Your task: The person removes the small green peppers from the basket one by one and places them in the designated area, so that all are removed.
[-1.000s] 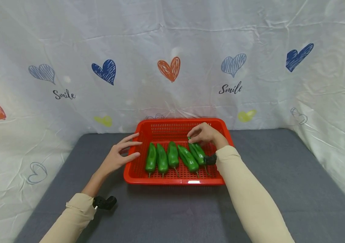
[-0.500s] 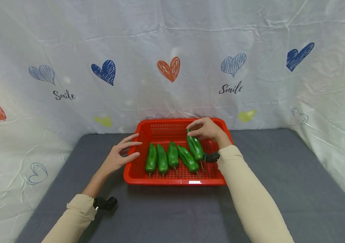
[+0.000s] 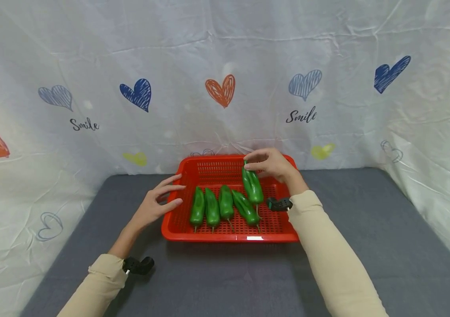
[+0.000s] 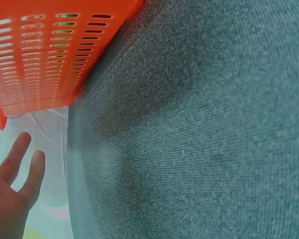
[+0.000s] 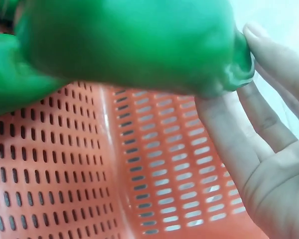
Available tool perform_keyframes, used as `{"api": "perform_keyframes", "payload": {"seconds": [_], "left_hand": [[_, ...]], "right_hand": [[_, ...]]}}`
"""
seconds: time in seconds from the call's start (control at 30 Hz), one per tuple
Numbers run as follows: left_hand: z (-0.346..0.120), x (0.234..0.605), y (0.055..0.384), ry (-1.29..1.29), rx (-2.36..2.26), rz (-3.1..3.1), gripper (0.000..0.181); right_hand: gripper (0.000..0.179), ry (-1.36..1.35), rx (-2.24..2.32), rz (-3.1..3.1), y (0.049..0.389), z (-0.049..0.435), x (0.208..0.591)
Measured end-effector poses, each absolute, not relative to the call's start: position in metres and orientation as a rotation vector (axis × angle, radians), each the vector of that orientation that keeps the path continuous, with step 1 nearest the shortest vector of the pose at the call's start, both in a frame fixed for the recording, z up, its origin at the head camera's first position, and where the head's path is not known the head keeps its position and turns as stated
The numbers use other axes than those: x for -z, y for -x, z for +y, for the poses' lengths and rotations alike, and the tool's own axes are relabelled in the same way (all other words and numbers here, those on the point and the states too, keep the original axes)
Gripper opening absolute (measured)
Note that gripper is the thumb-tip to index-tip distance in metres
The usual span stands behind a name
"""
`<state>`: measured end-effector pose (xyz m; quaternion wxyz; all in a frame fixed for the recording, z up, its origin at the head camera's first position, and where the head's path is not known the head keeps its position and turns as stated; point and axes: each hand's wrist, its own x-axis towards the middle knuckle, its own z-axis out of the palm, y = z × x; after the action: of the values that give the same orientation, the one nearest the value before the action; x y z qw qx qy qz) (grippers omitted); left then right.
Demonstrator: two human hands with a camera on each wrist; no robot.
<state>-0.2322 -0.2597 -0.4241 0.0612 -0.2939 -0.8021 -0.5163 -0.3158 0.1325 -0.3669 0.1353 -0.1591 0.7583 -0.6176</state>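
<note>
Near the back right of a red slotted basket (image 3: 209, 237), my right hand (image 3: 273, 167) pinches a green pepper (image 3: 253, 187) by its tip. That pepper hangs tilted, stem end down, and in the right wrist view the held pepper (image 5: 134, 45) is close to the camera with fingertips at its end. Several more green peppers (image 3: 197, 209) lie side by side on the basket floor, stems toward the front. My left hand (image 3: 151, 204) is at the basket's left side with fingers spread; whether it touches the rim is unclear. In the left wrist view its fingers (image 4: 36, 172) are straight.
The basket stands on a dark grey cloth-covered table (image 3: 225, 281). Behind and beside the table hangs a white sheet (image 3: 256, 57) printed with hearts and the word Smile. A small black device (image 3: 139, 265) is strapped at the left wrist, another (image 3: 278, 204) at the right.
My right hand has moved up and toward the back of the basket, raising the pinched pepper off the row. My left hand has stayed in place.
</note>
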Motion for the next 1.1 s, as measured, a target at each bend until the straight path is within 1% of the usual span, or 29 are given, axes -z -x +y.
{"api": "perform_keyframes", "payload": {"seconds": [0.23,0.5,0.87,1.1], "left_hand": [[-0.259,0.425,0.233,0.896,1.563,-2.423,0.04],[-0.258,0.425,0.232,0.906,1.56,-2.436,0.039],[-0.259,0.425,0.231,0.898,1.585,-2.438,0.039],[-0.259,0.425,0.23,0.894,1.567,-2.457,0.037]], "right_hand": [[0.04,0.466,1.857,2.17,0.311,0.134,0.355],[0.042,0.485,1.864,2.171,0.303,0.147,0.338],[0.033,0.484,1.875,2.211,0.286,0.164,0.32],[0.03,0.491,1.889,2.22,0.276,0.186,0.316]]}}
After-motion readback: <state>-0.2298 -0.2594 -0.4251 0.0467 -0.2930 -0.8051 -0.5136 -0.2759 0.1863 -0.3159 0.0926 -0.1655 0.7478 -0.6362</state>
